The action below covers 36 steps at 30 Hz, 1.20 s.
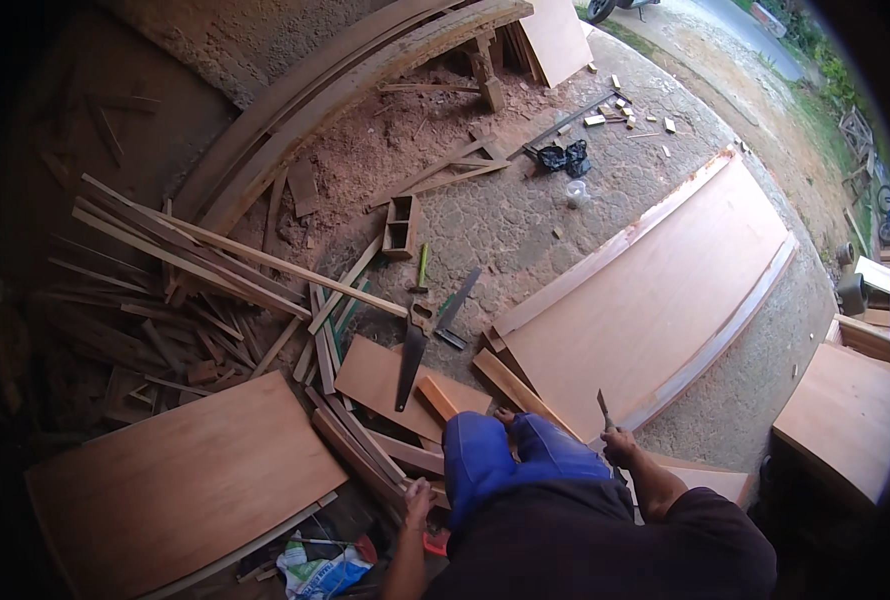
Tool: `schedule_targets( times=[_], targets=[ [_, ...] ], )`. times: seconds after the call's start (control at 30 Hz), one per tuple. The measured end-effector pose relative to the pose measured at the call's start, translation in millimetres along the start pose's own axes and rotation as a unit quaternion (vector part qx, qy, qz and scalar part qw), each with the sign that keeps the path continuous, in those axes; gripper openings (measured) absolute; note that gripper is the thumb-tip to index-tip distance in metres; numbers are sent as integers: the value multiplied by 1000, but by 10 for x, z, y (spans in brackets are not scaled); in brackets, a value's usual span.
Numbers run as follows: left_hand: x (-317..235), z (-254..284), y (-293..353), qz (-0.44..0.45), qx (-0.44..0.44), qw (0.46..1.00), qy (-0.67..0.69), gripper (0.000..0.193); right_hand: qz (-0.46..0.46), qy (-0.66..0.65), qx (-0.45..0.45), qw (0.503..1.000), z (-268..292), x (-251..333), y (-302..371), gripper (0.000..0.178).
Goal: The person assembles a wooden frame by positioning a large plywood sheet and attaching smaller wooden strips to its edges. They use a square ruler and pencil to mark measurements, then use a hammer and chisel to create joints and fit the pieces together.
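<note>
My right hand is closed round the handle of a knife, its narrow pointed blade standing up beside my right knee. My left hand hangs low by my left thigh with curled fingers, near the ends of long wood strips; whatever it may hold is hidden. Ahead of my knees lies a handsaw with a wooden handle, partly over a plywood piece. Close by are a dark metal square and a hammer with a green handle.
To the right, a large plywood panel with edge strips lies on the cracked concrete. Another sheet is at lower left, beside a lumber pile. Beyond lie a divided wooden box, black plastic and small offcuts.
</note>
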<state>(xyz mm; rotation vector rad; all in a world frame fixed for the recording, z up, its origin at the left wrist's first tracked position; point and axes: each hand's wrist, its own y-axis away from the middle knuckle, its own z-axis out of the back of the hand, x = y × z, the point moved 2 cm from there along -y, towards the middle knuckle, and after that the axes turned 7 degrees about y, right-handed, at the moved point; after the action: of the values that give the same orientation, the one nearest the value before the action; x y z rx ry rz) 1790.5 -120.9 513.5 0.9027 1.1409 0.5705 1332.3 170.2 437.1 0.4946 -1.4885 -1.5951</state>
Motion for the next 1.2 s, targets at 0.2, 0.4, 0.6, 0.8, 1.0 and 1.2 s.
schedule_targets(
  times=[0.2,0.4,0.6,0.8,1.0,1.2],
  targets=[
    [-1504,-505,-853,-24,74,986,-151,38,-54,-198,-38,978,-69,755,63,31],
    [-2768,-1065,-1634,-40,132,939,-316,28,-123,-294,-115,941,-22,1113,-204,22],
    [-4472,-1745,-3172,50,144,923,-352,22,-144,-202,-171,954,-599,1516,-541,21],
    [-6793,-3079,-4053,-57,168,899,-400,19,-207,-444,-162,857,-1275,2739,-165,17],
    [-8127,-5764,-4481,-174,269,828,-460,31,-264,-558,-146,773,-1810,3464,-353,20],
    [-7526,-7864,-3719,-175,411,728,-520,43,-332,-569,-153,736,-2086,3992,-611,26]
  ],
)
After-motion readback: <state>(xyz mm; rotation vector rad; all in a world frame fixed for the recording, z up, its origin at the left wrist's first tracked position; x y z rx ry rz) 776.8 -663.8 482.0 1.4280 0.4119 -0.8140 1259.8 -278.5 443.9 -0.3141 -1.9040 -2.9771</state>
